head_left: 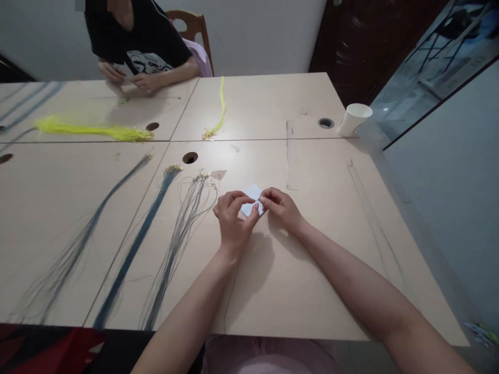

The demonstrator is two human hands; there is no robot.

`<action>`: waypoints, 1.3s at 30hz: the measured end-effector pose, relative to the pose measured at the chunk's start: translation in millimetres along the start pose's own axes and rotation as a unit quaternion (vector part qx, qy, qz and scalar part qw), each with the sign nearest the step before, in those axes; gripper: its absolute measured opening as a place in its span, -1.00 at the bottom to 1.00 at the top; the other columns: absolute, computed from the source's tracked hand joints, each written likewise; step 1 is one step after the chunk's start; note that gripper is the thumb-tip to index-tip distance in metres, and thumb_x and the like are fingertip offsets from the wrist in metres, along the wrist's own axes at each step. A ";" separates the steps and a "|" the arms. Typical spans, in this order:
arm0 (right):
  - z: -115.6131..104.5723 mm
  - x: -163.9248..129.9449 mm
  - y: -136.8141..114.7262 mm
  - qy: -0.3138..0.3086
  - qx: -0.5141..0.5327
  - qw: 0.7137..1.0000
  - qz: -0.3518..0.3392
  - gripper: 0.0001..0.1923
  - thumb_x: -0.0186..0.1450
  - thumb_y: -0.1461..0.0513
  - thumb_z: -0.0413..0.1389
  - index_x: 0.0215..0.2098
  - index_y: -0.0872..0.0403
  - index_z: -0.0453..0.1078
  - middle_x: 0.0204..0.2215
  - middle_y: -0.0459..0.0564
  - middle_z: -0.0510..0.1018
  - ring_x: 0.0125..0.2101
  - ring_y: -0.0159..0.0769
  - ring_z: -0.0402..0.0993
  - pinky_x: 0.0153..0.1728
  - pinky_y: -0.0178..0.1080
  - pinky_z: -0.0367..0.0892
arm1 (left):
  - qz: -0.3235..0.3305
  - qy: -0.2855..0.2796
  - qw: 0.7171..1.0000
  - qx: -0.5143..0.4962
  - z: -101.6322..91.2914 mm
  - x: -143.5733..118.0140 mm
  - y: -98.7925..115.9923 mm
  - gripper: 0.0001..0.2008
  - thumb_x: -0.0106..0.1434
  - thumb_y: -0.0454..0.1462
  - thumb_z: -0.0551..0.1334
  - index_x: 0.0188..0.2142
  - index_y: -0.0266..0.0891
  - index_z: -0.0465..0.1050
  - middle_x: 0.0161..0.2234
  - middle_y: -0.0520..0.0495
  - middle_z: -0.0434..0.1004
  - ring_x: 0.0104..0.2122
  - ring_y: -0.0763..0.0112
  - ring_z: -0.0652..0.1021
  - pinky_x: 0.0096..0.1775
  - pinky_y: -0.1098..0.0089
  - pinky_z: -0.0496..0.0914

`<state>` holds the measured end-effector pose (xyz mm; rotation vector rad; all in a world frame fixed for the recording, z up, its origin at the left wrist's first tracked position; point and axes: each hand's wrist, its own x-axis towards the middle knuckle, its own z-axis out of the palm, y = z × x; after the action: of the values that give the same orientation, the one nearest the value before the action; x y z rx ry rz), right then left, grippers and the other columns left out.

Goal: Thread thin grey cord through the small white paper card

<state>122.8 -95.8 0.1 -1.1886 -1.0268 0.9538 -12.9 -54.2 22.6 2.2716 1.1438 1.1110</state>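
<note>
Card: a small pale blue card (251,203) is pinched between both hands, just above the table (312,270), near its middle, so it's kept steady from two sides.
Left hand (233,218): fingers are curled together, thumb and forefinger clamped on the card's left edge.
Right hand (281,208): fingers are bunched, tips closed on the card's right edge; what's under them can't be told, too small.
Cords: three bundles of thin blue-grey cords (132,244) are laid out lengthwise on the left, ends with little metal clasps fanned toward the far side, probably so each can be picked off singly.
Thin strands (370,208): a sparse few are laid apart on the right.
Yellow cords (93,130): a bright bunch is left further back, plus a single yellow strand (221,109).
Ruler (289,156): clear, laid just beyond the hands; markings can't be read.
Paper cup (353,119): tipped over at the far right edge.
Other person (136,36): seated across, hands (128,77) busy with something small.
Writing: nothing readable; only a print on the dark shirt, not legible.
</note>
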 end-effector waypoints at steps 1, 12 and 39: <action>0.0 0.0 0.2 0.000 0.002 1.000 0.001 -0.85 0.19 0.16 0.08 -0.44 0.08 0.29 -0.55 -0.14 0.33 -0.51 -0.42 0.29 -0.42 -0.30 0.23 | 0.006 0.005 1.000 0.006 0.6 -0.3 -0.7 -0.93 0.08 -0.26 0.27 -0.40 -0.17 0.45 -0.28 -0.02 0.43 -0.20 0.33 0.40 -0.13 0.27 0.16; -0.3 -0.5 -0.4 -0.009 0.004 1.000 0.004 -0.85 0.19 0.16 0.09 -0.45 0.08 0.30 -0.55 -0.14 0.34 -0.50 -0.41 0.29 -0.41 -0.29 0.23 | 0.035 0.026 0.999 0.024 2.5 -0.3 -2.9 -0.96 0.09 -0.26 0.26 -0.42 -0.16 0.46 -0.28 -0.03 0.41 -0.23 0.35 0.40 -0.16 0.28 0.14; -1.8 -2.3 -3.1 -0.036 0.054 0.998 0.027 -0.83 0.19 0.12 0.09 -0.42 0.07 0.33 -0.54 -0.14 0.35 -0.47 -0.39 0.29 -0.33 -0.26 0.24 | 0.069 0.048 0.996 0.025 1.3 0.2 -1.8 -0.95 0.10 -0.25 0.26 -0.43 -0.17 0.45 -0.30 -0.05 0.41 -0.27 0.37 0.41 -0.16 0.28 0.16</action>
<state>124.1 -98.9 2.7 -1.1030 -0.9917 1.0880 -12.8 -52.9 20.8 2.3897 1.0755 1.2686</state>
